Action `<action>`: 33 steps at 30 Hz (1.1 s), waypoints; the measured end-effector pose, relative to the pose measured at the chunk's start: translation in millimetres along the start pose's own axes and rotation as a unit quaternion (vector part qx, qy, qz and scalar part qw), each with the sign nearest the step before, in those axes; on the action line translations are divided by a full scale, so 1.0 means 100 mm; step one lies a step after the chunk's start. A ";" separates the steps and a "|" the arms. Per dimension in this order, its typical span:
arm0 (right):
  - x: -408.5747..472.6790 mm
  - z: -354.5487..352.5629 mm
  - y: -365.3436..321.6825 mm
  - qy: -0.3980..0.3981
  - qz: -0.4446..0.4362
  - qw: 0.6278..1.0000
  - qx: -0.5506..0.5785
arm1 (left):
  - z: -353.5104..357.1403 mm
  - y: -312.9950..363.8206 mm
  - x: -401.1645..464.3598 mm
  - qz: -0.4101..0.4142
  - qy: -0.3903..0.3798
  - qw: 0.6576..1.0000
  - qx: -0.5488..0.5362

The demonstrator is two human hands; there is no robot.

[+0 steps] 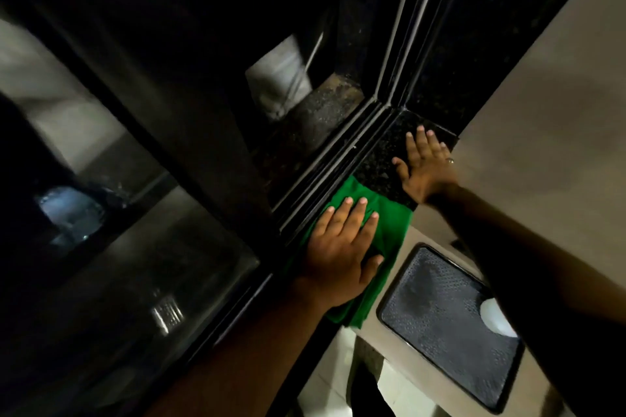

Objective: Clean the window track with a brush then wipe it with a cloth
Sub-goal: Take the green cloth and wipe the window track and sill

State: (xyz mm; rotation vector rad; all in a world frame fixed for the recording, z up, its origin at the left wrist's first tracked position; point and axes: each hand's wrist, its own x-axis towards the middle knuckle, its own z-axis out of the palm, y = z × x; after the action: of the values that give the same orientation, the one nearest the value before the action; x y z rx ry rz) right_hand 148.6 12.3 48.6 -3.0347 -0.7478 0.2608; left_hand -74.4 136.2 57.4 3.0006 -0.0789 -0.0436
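Your left hand (342, 247) lies flat with fingers spread on a green cloth (379, 230), pressing it against the dark window track (325, 159) and the speckled black sill (382, 159) beside it. Your right hand (423, 166) rests open, palm down, on the sill near the corner, holding nothing. No brush is in view. The cloth looks soft, light and floppy; it should bunch easily, so push a fold into the grooves with your fingertips (362, 201).

Cloth (389, 217) on sill (382, 159) beside track (325, 173), L hand (338, 254) atop – R hand (423, 169) further along sill, tray (450, 325) below
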 end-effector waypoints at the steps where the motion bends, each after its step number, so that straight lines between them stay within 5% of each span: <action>1: 0.01 0.03 -0.01 0.017 0.002 1.000 0.004 | 0.02 -0.01 0.00 -0.005 -0.001 1.000 -0.001; 9: 0.06 0.08 0.02 0.053 0.014 0.998 0.014 | -0.02 -0.10 0.49 0.029 -0.015 0.999 0.013; 33: 0.05 0.08 0.04 0.066 0.001 0.998 0.026 | 0.05 -0.18 0.04 0.034 0.003 0.999 0.019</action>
State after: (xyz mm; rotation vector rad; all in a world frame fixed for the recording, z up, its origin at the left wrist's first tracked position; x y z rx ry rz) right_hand 153.6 10.8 39.4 -2.9690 -0.7178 0.0776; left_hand -69.8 153.4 49.6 3.0340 -0.1831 -0.0252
